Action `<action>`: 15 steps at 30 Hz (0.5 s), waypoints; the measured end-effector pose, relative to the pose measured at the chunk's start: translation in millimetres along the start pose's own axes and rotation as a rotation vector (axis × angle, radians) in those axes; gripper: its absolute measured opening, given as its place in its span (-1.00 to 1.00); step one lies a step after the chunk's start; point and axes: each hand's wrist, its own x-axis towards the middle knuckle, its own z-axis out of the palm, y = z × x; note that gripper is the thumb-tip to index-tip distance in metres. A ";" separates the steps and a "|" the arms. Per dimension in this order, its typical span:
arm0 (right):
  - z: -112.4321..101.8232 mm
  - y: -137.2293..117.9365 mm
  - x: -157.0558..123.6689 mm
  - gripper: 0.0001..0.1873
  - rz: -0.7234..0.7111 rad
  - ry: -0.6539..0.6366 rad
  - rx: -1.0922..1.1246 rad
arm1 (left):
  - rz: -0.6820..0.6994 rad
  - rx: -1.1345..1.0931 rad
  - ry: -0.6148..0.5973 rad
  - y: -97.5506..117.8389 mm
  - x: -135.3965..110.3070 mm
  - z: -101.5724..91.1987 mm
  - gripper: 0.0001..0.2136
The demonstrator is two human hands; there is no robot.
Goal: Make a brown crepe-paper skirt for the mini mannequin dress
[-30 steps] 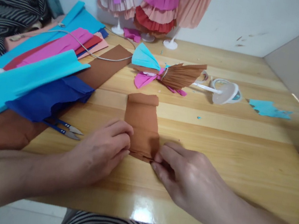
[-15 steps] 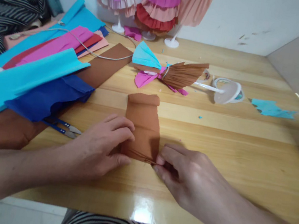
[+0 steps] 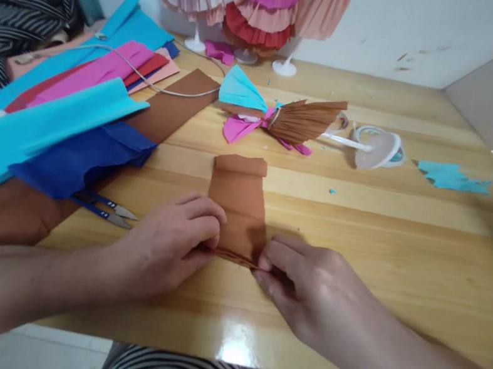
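While a brown, oblong crepe-paper strip (image 3: 242, 209) is pinched at its near right corner by the right hand (image 3: 309, 285), its near left corner is grasped between the left hand's (image 3: 177, 239) fingers.

Our bare left forearm (image 3: 37, 287) slants up from the lower left into our bare left hand (image 3: 172, 241), held back upward, its fingers (image 3: 205, 208) curled and its thumb (image 3: 195, 259) tucked beneath. From the lower right, our bare right forearm (image 3: 414, 367) slants up into our bare right hand (image 3: 314, 285), bent fingers pinched against the thumb. The two hands face each other, near but apart.
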 end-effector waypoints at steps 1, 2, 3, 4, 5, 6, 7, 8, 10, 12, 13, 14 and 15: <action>0.1 0.1 -0.3 -0.81 -0.005 0.002 -0.002 | -0.002 -0.005 -0.002 0.7 0.0 -0.6 -0.92; 0.2 0.2 -0.6 -0.81 -0.008 0.004 -0.006 | -0.003 -0.009 -0.006 1.2 0.1 -1.1 -0.91; 0.3 0.2 -0.7 -0.80 -0.012 0.005 -0.009 | -0.003 -0.013 -0.010 1.5 0.4 -1.4 -0.86; 0.5 0.3 -0.7 -0.80 -0.015 0.007 -0.013 | 0.000 -0.017 -0.012 1.6 0.8 -1.5 -0.80; 0.6 0.3 -0.7 -0.79 -0.020 0.010 -0.016 | -0.002 -0.019 -0.007 1.4 1.2 -1.2 -0.78; 0.8 0.3 -0.5 -0.79 -0.026 0.012 -0.016 | -0.003 -0.022 -0.001 1.1 1.5 -0.6 -0.80; 1.0 0.3 -0.4 -0.79 -0.030 0.015 -0.015 | -0.002 -0.020 0.011 0.5 1.7 0.3 -0.86; 1.2 0.2 -0.3 -0.79 -0.036 0.015 -0.012 | -0.002 -0.015 0.025 -0.1 1.7 1.3 -0.93; 1.5 0.1 -0.3 -0.79 -0.039 0.012 -0.006 | 0.014 0.001 0.046 -1.5 1.3 3.2 -0.94; 1.6 -0.2 -0.9 -0.79 -0.035 0.007 -0.002 | 0.026 0.009 0.055 -2.6 0.7 4.3 -0.89; 1.6 -0.3 -1.3 -0.79 -0.033 0.007 -0.002 | 0.028 0.008 0.058 -3.0 0.5 4.5 -0.89; 1.6 -0.5 -1.6 -0.79 -0.031 0.006 0.001 | 0.029 0.003 0.059 -3.2 0.3 4.4 -0.88; 1.6 -0.6 -1.9 -0.79 -0.030 0.006 0.004 | 0.030 -0.002 0.058 -3.4 0.4 4.2 -0.88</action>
